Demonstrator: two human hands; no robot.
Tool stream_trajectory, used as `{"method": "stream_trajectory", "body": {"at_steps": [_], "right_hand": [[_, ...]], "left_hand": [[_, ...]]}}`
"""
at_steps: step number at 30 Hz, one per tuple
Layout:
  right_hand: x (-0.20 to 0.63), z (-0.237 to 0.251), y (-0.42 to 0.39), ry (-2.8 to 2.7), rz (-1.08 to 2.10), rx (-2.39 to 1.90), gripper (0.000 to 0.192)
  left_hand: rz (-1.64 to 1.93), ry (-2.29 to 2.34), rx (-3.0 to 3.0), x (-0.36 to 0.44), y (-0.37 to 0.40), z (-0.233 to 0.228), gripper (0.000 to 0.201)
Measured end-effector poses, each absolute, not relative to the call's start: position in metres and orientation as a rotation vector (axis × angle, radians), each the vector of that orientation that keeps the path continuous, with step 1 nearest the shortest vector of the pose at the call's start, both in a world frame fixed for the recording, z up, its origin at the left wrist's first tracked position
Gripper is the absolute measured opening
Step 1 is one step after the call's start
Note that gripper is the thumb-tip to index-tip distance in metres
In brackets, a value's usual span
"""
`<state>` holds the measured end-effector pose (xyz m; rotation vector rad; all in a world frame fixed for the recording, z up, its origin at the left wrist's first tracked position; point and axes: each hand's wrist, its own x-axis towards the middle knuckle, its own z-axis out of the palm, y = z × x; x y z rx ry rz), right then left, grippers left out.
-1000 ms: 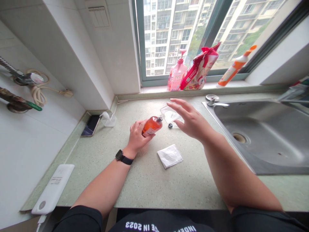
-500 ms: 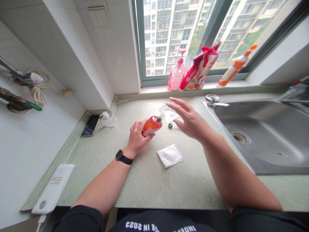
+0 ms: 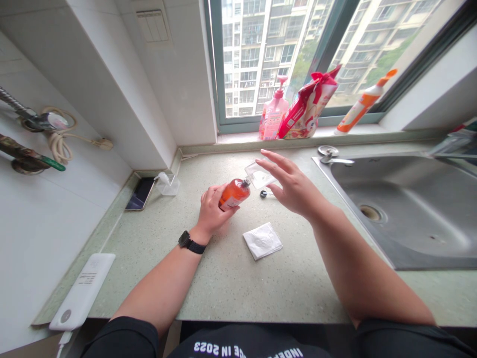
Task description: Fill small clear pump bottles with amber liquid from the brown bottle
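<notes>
My left hand [image 3: 216, 209] is wrapped round an amber bottle [image 3: 235, 193] with a pale label. The bottle leans to the right, and its uncapped dark neck is at the edge of a clear square container [image 3: 257, 175]. My right hand [image 3: 286, 181] grips that container, fingers along its far side and thumb on its near side. Part of the container is hidden behind the fingers. On the counter beneath lies a small black cap or dropper top [image 3: 263, 194], partly covered by my right thumb. Nearer to me is a folded white tissue [image 3: 263, 241].
A phone [image 3: 140, 193] and a clear container with a white pump [image 3: 167, 184] are at the back left. A white power bank [image 3: 82, 291] lies front left. The steel sink [image 3: 406, 209] is on the right. Several products, including a pink pump bottle [image 3: 274, 117], line the windowsill.
The clear container has shifted very slightly to the left. Both hands and the amber bottle are almost unmoved.
</notes>
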<state>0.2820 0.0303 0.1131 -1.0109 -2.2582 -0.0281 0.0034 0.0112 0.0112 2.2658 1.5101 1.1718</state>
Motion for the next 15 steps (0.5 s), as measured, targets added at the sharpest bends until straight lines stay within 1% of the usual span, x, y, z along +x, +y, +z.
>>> {"method": "stream_trajectory", "body": {"at_steps": [9, 15], "right_hand": [[0.2806, 0.1153, 0.028, -2.254, -0.023, -1.005, 0.087], [0.281, 0.1166, 0.0262, -2.279, -0.037, -0.981, 0.081]], "left_hand": [[1.188, 1.51, 2.256, 0.0038, 0.0107, 0.0119, 0.075], [1.199, 1.5, 2.255, 0.0042, 0.0108, 0.0124, 0.074]]}}
